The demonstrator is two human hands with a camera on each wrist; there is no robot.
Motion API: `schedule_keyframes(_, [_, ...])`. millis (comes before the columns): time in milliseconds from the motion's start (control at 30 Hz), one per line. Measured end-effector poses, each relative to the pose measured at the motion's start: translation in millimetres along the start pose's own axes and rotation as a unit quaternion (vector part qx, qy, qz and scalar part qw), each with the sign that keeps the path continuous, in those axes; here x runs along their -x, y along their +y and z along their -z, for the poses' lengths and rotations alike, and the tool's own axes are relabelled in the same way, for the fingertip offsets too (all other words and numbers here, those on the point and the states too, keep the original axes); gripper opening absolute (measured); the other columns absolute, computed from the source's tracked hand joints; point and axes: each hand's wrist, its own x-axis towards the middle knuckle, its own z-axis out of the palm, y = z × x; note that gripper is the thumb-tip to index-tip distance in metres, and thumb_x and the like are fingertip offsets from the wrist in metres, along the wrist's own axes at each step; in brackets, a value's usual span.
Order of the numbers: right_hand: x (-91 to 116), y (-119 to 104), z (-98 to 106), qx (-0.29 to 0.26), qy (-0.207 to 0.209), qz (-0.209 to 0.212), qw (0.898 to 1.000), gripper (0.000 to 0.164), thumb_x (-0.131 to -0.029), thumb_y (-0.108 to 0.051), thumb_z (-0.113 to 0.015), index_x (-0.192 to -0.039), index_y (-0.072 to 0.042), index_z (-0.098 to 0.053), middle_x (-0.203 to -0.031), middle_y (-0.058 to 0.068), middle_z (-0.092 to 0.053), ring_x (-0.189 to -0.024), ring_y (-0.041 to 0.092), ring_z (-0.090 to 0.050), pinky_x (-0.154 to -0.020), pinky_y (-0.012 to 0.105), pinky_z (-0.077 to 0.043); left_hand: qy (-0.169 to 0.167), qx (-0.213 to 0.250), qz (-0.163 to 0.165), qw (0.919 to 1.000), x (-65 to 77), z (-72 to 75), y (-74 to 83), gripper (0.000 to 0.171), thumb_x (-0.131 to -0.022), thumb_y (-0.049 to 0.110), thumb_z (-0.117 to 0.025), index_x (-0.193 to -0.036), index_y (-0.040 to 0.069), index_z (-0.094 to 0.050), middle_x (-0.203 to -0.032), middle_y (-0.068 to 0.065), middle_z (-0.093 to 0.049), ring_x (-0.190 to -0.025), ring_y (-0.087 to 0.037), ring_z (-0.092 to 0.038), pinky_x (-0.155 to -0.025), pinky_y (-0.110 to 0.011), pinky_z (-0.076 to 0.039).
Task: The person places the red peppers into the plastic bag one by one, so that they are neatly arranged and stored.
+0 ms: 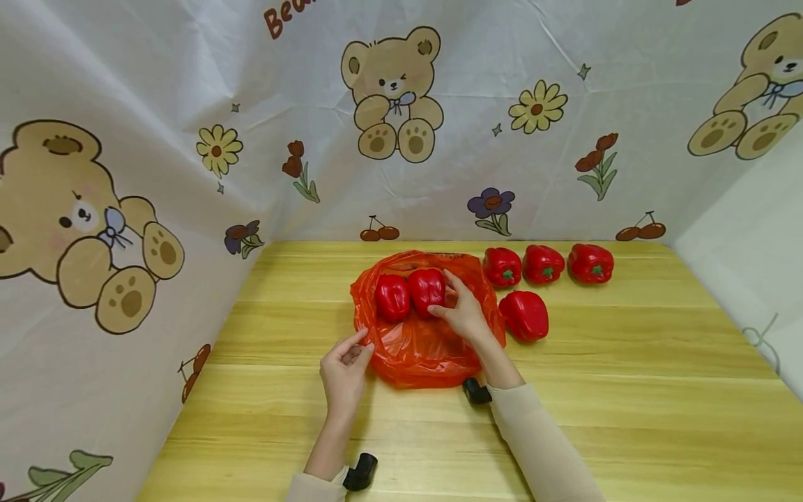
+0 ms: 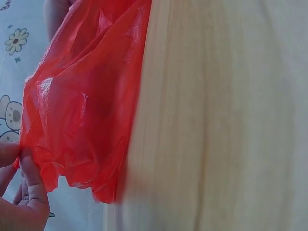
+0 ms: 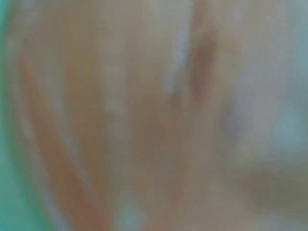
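Note:
An orange-red plastic bag (image 1: 417, 359) lies opened wide on the table. At its left edge my left hand (image 1: 345, 364) pinches the rim between thumb and fingers; the left wrist view shows this grip on the thin plastic (image 2: 86, 120) too. Inside the bag, my right hand (image 1: 465, 314) holds a red bell pepper (image 1: 426, 291), thumb at its lower side and fingers at its upper right. A second red bell pepper (image 1: 392, 298) sits just left of it in the bag. The right wrist view is blurred.
Three red bell peppers with green stems, one of them the rightmost pepper (image 1: 590, 263), stand in a row behind and right of the bag. Another pepper (image 1: 525, 316) lies close by the bag's right side. A bear-print cloth (image 1: 464, 174) hangs behind the wooden table (image 1: 627, 390).

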Motion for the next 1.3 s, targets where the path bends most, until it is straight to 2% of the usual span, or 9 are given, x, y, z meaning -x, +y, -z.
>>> schedule_keyframes(167, [17, -18, 18, -0.007, -0.005, 0.036, 0.999, 0.077, -0.090, -0.009, -0.070, -0.155, -0.016, -0.028, -0.153, 0.017, -0.036, -0.136, 0.039, -0.042, -0.104, 0.052, -0.045, 0.001, 0.003, 0.001, 1.0000, 0.5, -0.2, -0.8, 0.028, -0.082, -0.006, -0.072, -0.110, 0.000, -0.074, -0.093, -0.020, -0.064, -0.074, -0.006, -0.057, -0.064, -0.011, -0.049])
schedule_keyframes(267, [31, -29, 34, -0.026, -0.008, 0.063, 0.998, 0.075, -0.090, -0.009, -0.069, -0.154, -0.016, -0.030, -0.157, 0.014, -0.032, -0.138, 0.038, -0.041, -0.101, 0.050, -0.047, 0.000, 0.002, 0.001, 1.0000, 0.3, 0.1, -1.2, 0.028, -0.083, -0.005, -0.072, -0.110, 0.000, -0.074, -0.094, -0.020, -0.064, -0.075, -0.006, -0.057, -0.065, -0.011, -0.049])
schedule_keyframes(367, [44, -34, 54, -0.014, 0.005, 0.092, 0.996, 0.072, -0.091, -0.011, -0.068, -0.153, -0.017, -0.033, -0.157, 0.011, -0.032, -0.138, 0.037, -0.042, -0.099, 0.047, -0.049, -0.002, 0.001, 0.000, 1.0000, 0.3, 0.2, -1.3, 0.028, -0.083, -0.005, -0.072, -0.111, 0.000, -0.074, -0.094, -0.021, -0.064, -0.076, -0.006, -0.058, -0.066, -0.011, -0.050])
schedule_keyframes(500, [57, -30, 84, 0.015, 0.055, 0.117, 0.992, 0.067, -0.091, -0.012, -0.069, -0.151, -0.015, -0.038, -0.154, 0.011, -0.037, -0.133, 0.036, -0.046, -0.093, 0.026, -0.052, -0.003, 0.002, -0.001, 1.0000, 0.0, 0.2, -1.3, 0.028, -0.083, -0.005, -0.072, -0.110, 0.000, -0.074, -0.094, -0.021, -0.064, -0.076, -0.007, -0.058, -0.066, -0.011, -0.050])
schedule_keyframes(633, [65, -18, 111, 0.019, 0.091, 0.110, 0.990, 0.066, -0.092, -0.012, -0.067, -0.151, -0.013, -0.038, -0.153, 0.013, -0.037, -0.130, 0.034, -0.046, -0.089, 0.010, -0.047, -0.005, 0.004, 0.004, 1.0000, 0.2, 0.4, -0.8, 0.029, -0.083, -0.005, -0.072, -0.111, 0.000, -0.073, -0.096, -0.021, -0.063, -0.077, -0.007, -0.058, -0.067, -0.011, -0.050])
schedule_keyframes(767, [69, -3, 132, 0.028, 0.104, 0.086, 0.990, 0.065, -0.095, -0.016, -0.065, -0.151, -0.009, -0.034, -0.155, 0.016, -0.033, -0.131, 0.039, -0.042, -0.103, 0.038, -0.048, -0.006, 0.004, 0.005, 1.0000, 0.5, 0.4, -1.3, 0.029, -0.083, -0.005, -0.072, -0.112, 0.000, -0.073, -0.096, -0.021, -0.063, -0.077, -0.007, -0.058, -0.067, -0.011, -0.050])
schedule_keyframes(867, [69, 9, 142, 0.040, 0.102, 0.061, 0.992, 0.066, -0.096, -0.020, -0.063, -0.152, -0.008, -0.031, -0.157, 0.019, -0.028, -0.134, 0.046, -0.038, -0.102, 0.059, -0.043, -0.006, 0.004, 0.006, 1.0000, 0.6, 0.3, -1.2, 0.029, -0.083, -0.005, -0.072, -0.111, 0.000, -0.073, -0.095, -0.021, -0.062, -0.076, -0.007, -0.057, -0.066, -0.011, -0.050])
schedule_keyframes(1100, [67, 31, 153, 0.029, 0.064, 0.003, 0.998, 0.072, -0.096, -0.020, -0.063, -0.155, -0.010, -0.024, -0.157, 0.027, -0.022, -0.137, 0.054, -0.031, -0.103, 0.065, -0.037, -0.004, 0.002, 0.007, 1.0000, 0.8, 0.4, -0.8, 0.029, -0.083, -0.006, -0.072, -0.111, -0.001, -0.073, -0.094, -0.021, -0.063, -0.076, -0.006, -0.057, -0.066, -0.011, -0.050])
schedule_keyframes(1300, [63, 43, 155, 0.016, 0.022, -0.033, 0.999, 0.076, -0.095, -0.022, -0.064, -0.156, -0.011, -0.020, -0.158, 0.029, -0.018, -0.138, 0.054, -0.029, -0.106, 0.064, -0.035, -0.002, 0.002, 0.002, 1.0000, 0.9, 0.5, -0.9, 0.028, -0.083, -0.006, -0.072, -0.111, -0.001, -0.073, -0.094, -0.020, -0.065, -0.076, -0.006, -0.058, -0.067, -0.011, -0.050])
